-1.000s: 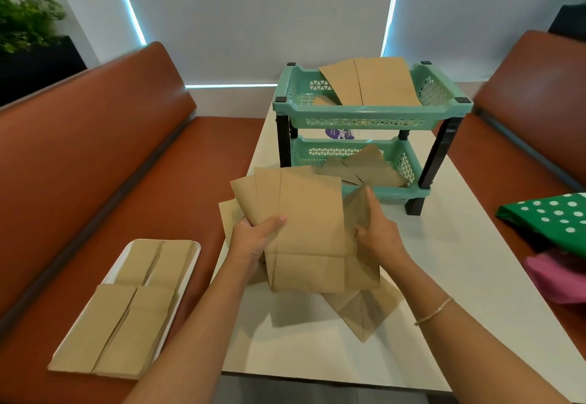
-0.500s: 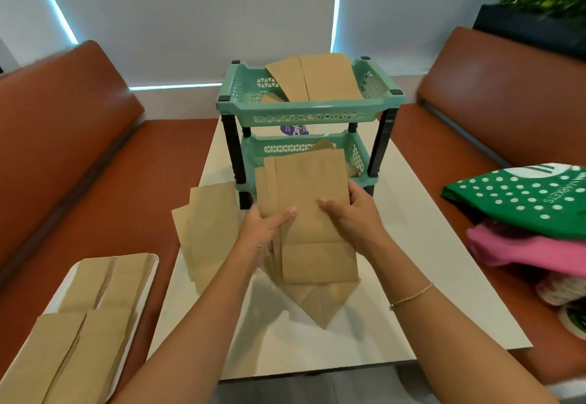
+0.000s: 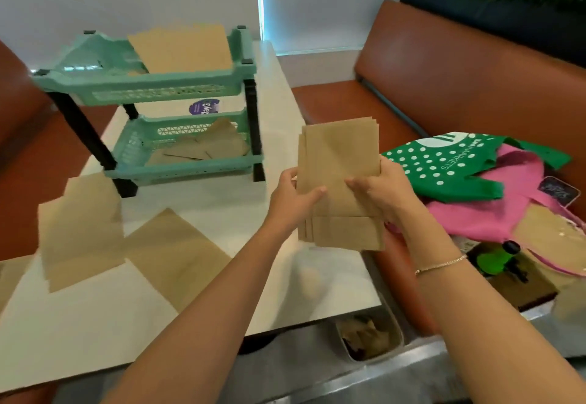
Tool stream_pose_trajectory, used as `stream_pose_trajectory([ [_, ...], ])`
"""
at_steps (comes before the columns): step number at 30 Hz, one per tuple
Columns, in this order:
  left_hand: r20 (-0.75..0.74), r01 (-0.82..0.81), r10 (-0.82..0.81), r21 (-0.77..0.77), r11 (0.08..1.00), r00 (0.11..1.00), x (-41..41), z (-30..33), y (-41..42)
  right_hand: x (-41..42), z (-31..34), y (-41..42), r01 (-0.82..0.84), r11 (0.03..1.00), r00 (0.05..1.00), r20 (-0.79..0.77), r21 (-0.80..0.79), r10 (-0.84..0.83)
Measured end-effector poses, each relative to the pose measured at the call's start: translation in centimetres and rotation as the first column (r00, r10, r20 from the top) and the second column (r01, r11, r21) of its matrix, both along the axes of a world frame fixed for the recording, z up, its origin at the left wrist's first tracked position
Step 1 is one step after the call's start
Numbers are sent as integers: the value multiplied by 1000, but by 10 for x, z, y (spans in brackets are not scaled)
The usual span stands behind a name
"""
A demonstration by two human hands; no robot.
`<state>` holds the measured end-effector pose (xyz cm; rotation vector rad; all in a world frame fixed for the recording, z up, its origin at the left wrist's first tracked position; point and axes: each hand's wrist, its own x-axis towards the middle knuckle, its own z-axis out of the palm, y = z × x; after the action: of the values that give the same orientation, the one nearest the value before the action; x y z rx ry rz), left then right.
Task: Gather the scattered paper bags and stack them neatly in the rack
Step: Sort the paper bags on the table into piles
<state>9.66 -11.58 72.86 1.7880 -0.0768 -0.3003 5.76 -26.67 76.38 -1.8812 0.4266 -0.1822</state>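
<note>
Both hands hold a squared-up stack of brown paper bags (image 3: 341, 165) upright above the table's right edge. My left hand (image 3: 293, 195) grips its left side, my right hand (image 3: 379, 189) its right side. A teal two-tier rack (image 3: 146, 84) with black legs stands on the white table (image 3: 222, 200) to the left. Paper bags (image 3: 184, 48) lie in its top tier, and crumpled ones (image 3: 203, 148) in the lower tier. Two loose bags (image 3: 81, 232) (image 3: 177, 254) lie flat on the table at the left.
Orange bench seats flank the table. On the right bench (image 3: 444, 80) lie a green polka-dot bag (image 3: 450, 165), a pink bag (image 3: 507, 210), another brown bag (image 3: 548, 232) and a green bottle (image 3: 494, 261). A small bin (image 3: 367, 337) with crumpled paper sits on the floor beneath the table edge.
The view has swung to the right. Both hands have carried the bag stack from in front of the rack toward the table's right edge, and the bags are now squared together.
</note>
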Motion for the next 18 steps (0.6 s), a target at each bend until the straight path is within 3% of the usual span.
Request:
stream_pose_trajectory([
  [5, 55, -52, 44, 153, 987, 998, -22, -19, -99, -12, -38, -100, 135, 981, 987, -73, -143, -146],
  [8, 72, -63, 49, 213, 975, 996, -37, -33, -138, -25, -77, -135, 183, 974, 966, -158, -130, -203],
  [18, -27, 74, -69, 311, 948, 997, -54, -85, -203, -82, -229, -159, 29, 963, 928, -352, -267, -126],
])
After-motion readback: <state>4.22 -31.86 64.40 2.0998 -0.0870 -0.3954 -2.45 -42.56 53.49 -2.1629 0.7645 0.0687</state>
